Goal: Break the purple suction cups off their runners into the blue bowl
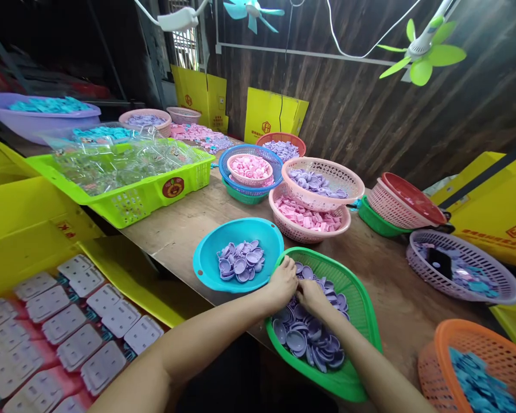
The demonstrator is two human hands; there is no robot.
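Left arm [215, 332] bare past the elbow [165, 373] — right forearm [359, 350] and both hands [284, 282] bare too.

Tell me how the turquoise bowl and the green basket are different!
The turquoise bowl is mostly smooth inside, but the green basket has slotted sides. The bowl has a small heap of purple pieces; the basket has a bigger pile. The left hand and right hand are at the basket, not the bowl. Both hold round, cup-like pieces.

Yellow boxes [276, 115] against the dark wall [322, 103], a green-bladed fan [421, 50] above.
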